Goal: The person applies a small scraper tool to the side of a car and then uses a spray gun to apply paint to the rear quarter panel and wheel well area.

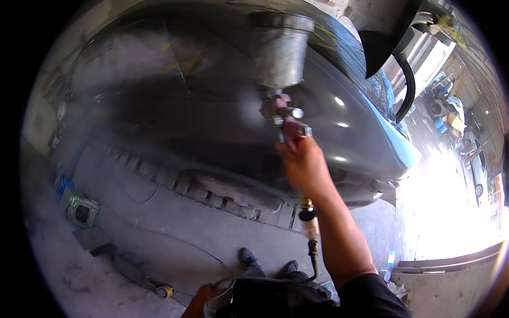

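In front of me the right hand (305, 165) is wrapped tight around a red spray gun (290, 127) — metal cup (281, 55) uppermost — held out before the dark car body (344, 143), with pale mist (250, 104) at its front. Lower down, the left hand (207, 292) is curled closed on a thin hose (214, 256) that trails over the grey floor (164, 217), and off to the left sits a green can (82, 210)

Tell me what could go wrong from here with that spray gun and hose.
Runs: the right hand points the spray gun at the dark car panel, with mist showing; lingering there might build up too much.
Tripping: the hose at the left hand trails across the floor near the shoes and could snag a foot.
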Available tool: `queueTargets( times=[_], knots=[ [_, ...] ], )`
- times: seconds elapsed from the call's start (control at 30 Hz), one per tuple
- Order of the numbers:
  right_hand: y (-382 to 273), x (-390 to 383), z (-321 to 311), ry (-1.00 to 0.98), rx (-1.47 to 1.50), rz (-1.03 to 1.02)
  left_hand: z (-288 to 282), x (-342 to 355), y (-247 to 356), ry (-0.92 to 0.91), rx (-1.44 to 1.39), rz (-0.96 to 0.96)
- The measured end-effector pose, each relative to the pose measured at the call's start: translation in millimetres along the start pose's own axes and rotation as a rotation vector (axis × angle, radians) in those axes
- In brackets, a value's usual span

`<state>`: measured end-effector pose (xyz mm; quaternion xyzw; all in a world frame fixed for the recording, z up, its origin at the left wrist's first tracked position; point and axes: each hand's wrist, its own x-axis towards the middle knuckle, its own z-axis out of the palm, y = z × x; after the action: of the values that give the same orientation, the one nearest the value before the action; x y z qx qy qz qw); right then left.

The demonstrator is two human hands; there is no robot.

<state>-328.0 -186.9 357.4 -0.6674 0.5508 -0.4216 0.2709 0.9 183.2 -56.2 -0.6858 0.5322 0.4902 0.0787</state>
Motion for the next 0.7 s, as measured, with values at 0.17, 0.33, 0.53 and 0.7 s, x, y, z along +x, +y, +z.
queueTargets(
  times=[0.17,0.33,0.53,0.7],
  knots=[
    [-38,28,79,-0.043,-0.006,-0.176,31,1,-73,0.006,0.226,0.198],
    [-46,40,121,-0.106,0.139,-0.148,44,-8,-91,-0.042,0.335,0.411],
    [-11,0,44,-0.021,0.075,-0.103,27,-3,-93,-0.099,0.418,0.58],
    [26,-82,-72,0.104,0.195,0.332,-29,12,-21,-0.171,0.236,0.162]
  ],
)
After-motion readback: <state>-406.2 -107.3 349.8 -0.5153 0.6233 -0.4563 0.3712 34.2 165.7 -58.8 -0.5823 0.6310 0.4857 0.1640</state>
